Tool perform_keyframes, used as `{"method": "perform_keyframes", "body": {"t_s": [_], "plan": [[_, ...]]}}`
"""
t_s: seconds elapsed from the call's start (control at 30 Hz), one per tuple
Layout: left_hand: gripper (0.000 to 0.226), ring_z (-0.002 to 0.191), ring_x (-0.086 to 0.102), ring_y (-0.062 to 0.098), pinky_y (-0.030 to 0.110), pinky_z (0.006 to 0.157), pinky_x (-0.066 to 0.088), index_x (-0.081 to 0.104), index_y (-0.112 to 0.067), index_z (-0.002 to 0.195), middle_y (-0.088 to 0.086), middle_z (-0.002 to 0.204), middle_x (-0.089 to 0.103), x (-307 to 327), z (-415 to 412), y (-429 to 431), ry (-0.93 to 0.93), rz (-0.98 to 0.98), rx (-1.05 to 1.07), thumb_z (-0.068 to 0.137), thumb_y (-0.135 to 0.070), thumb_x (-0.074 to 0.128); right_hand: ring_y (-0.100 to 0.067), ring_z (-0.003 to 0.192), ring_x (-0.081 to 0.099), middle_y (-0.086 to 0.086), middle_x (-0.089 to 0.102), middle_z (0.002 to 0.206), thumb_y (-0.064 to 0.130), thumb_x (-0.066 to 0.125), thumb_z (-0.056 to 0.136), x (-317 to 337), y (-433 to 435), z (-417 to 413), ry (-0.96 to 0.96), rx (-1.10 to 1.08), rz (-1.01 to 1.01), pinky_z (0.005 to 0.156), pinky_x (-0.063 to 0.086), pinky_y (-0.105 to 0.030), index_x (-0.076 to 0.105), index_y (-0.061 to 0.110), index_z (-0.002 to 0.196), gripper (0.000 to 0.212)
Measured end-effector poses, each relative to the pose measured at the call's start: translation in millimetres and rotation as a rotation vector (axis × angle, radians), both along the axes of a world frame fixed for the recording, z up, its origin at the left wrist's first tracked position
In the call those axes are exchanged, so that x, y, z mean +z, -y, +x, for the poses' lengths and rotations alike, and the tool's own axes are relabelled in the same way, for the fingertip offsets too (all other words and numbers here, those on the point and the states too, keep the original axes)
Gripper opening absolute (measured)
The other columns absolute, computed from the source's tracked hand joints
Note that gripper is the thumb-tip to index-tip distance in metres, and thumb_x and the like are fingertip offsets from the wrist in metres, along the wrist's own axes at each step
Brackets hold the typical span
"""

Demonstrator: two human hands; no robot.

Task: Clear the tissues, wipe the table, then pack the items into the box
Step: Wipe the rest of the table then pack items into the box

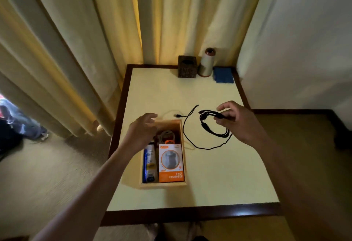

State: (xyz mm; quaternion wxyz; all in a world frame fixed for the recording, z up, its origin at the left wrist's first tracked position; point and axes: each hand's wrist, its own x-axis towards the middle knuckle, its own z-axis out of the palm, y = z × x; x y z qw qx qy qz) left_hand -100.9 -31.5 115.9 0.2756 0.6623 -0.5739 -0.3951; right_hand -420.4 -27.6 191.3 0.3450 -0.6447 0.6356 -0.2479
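Right hand [240,120] grip: fingertips pinch a loose coil of black cable [211,113], right of centre, its tail trailing on the worktop [219,174]. Light, limp and springy, it will probably uncoil, so best held across the bundled loops. Left hand [142,130] hovers slack-fingered, holding nothing, over the part-filled wooden box [163,183], lower centre.
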Motion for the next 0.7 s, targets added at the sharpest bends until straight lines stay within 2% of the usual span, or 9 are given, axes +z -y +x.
{"method": "perform_keyframes", "body": {"t_s": [0.17,0.23,0.3,0.37,0.47,0.53,0.6,0.67,0.7], "plan": [[0.060,0.125,0.052,0.003,0.027,0.098,0.046,0.048,-0.039,0.147,-0.014,0.138,0.058,95.2,-71.9,24.1,0.001,-0.235,-0.338,0.093,-0.044,0.073,0.003,0.094,0.070,0.020,0.077,0.097,0.020,0.078,0.090,66.1,7.0,-11.0,-0.013,0.149,-0.080,0.087,0.051,-0.030,0.064,0.034,0.110,0.028],[0.063,0.127,0.048,0.000,0.022,0.097,0.042,0.045,-0.037,0.150,-0.014,0.143,0.055,127.1,-99.8,27.0,0.046,-0.275,-0.450,0.094,-0.046,0.071,0.004,0.094,0.070,0.022,0.077,0.097,0.018,0.079,0.089,89.6,9.5,-16.6,0.017,0.176,-0.120,0.087,0.050,-0.027,0.065,0.033,0.111,0.031],[0.041,0.112,0.057,0.002,0.022,0.085,0.043,0.058,-0.031,0.137,-0.013,0.131,0.064,149.5,-121.3,30.8,0.061,-0.293,-0.490,0.098,-0.041,0.067,0.005,0.093,0.070,0.022,0.077,0.099,0.016,0.080,0.087,110.3,13.0,-23.5,0.044,0.194,-0.182,0.086,0.049,-0.022,0.067,0.030,0.112,0.032],[0.018,0.093,0.065,0.005,0.027,0.075,0.047,0.070,-0.022,0.114,-0.008,0.103,0.075,166.9,-134.4,34.0,-0.026,-0.319,-0.469,0.102,-0.033,0.061,0.005,0.094,0.071,0.021,0.077,0.101,0.018,0.082,0.085,123.4,19.4,-31.5,0.077,0.178,-0.248,0.090,0.050,-0.022,0.070,0.029,0.113,0.032],[0.016,0.081,0.069,0.011,0.016,0.065,0.045,0.069,-0.011,0.103,0.002,0.081,0.075,189.7,-148.0,32.8,-0.194,-0.334,-0.393,0.105,-0.022,0.058,0.001,0.098,0.071,0.018,0.076,0.105,0.031,0.083,0.084,132.6,28.8,-52.2,0.053,0.163,-0.307,0.094,0.056,-0.031,0.072,0.033,0.114,0.032],[0.017,0.069,0.064,0.014,0.015,0.061,0.044,0.069,-0.007,0.102,0.005,0.071,0.068,198.3,-150.1,32.0,-0.271,-0.350,-0.342,0.104,-0.022,0.061,-0.005,0.091,0.073,0.011,0.077,0.102,0.033,0.079,0.088,131.5,34.2,-62.5,0.033,0.181,-0.290,0.089,0.060,-0.037,0.073,0.032,0.110,0.023],[0.017,0.063,0.057,0.015,0.023,0.062,0.044,0.071,-0.007,0.100,0.006,0.067,0.062,203.9,-149.7,32.6,-0.309,-0.375,-0.312,0.101,-0.024,0.067,-0.005,0.076,0.072,0.005,0.076,0.091,0.030,0.075,0.092,133.5,35.5,-70.2,-0.005,0.193,-0.298,0.074,0.060,-0.027,0.072,0.029,0.108,0.016],[0.014,0.060,0.055,0.014,0.028,0.062,0.045,0.074,-0.013,0.096,0.002,0.065,0.060,208.9,-148.5,34.5,-0.259,-0.422,-0.276,0.097,-0.027,0.072,0.003,0.068,0.067,0.012,0.073,0.082,0.028,0.073,0.094,141.4,35.0,-78.7,-0.049,0.217,-0.350,0.061,0.047,-0.010,0.075,0.024,0.107,0.013],[0.011,0.060,0.056,0.012,0.028,0.062,0.046,0.075,-0.018,0.094,-0.001,0.065,0.062,209.0,-145.6,36.1,-0.215,-0.430,-0.257,0.095,-0.029,0.074,0.007,0.067,0.064,0.017,0.071,0.076,0.028,0.071,0.095,143.8,34.9,-81.5,-0.065,0.222,-0.368,0.059,0.043,-0.006,0.076,0.024,0.104,0.011]]}}
